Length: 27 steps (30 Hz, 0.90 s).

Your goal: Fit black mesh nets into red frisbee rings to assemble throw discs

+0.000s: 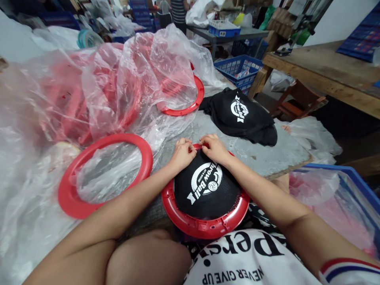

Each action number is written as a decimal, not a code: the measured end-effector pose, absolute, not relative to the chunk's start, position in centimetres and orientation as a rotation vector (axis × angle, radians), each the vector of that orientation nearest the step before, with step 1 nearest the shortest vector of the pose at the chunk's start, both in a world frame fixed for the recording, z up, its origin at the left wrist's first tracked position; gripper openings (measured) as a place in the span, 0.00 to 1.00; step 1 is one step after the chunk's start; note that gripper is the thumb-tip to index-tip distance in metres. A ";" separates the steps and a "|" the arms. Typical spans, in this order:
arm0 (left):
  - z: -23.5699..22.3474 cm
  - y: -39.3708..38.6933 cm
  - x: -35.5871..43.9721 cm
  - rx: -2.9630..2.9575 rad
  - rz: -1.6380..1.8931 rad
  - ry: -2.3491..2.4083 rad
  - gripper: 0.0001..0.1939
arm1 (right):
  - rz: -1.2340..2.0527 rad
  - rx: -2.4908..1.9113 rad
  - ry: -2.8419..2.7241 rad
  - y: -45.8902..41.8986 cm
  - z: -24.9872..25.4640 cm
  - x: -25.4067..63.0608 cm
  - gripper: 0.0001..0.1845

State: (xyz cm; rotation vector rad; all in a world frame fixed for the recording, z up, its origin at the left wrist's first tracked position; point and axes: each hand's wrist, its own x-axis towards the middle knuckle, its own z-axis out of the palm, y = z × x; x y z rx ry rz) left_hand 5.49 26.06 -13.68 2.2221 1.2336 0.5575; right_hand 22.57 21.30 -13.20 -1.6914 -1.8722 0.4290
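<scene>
Close in front of me, a red plastic ring (204,228) rests between my body and the table edge. A black mesh fabric disc (187,186) with a white "Throw Ball" print spans its opening. At the ring's far rim, my left hand (183,153) pinches the fabric edge with curled fingers. Right beside it, my right hand (214,147) also grips that edge, its thumb and fingers closed together. The fingertips hide the exact spot where cloth meets ring. Another red ring (145,158) lies on plastic sheeting to the left.
Behind my hands is a pile of black printed fabric (252,122) on the grey table (190,130). Clear plastic bags (130,79) full of red rings cover the left side. A blue crate (353,174) with plastic-wrapped pieces stands at right. A person (179,12) is in the background.
</scene>
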 end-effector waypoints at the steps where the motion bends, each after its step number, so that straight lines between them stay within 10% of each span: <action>1: -13.7 26.1 5.5 2.202 0.554 1.229 0.05 | 0.498 -1.733 -1.880 21.7 -12.9 22.6 0.11; 27: -13.6 26.5 5.6 2.067 0.569 1.274 0.07 | 0.682 -1.726 -1.814 24.2 -14.9 23.1 0.07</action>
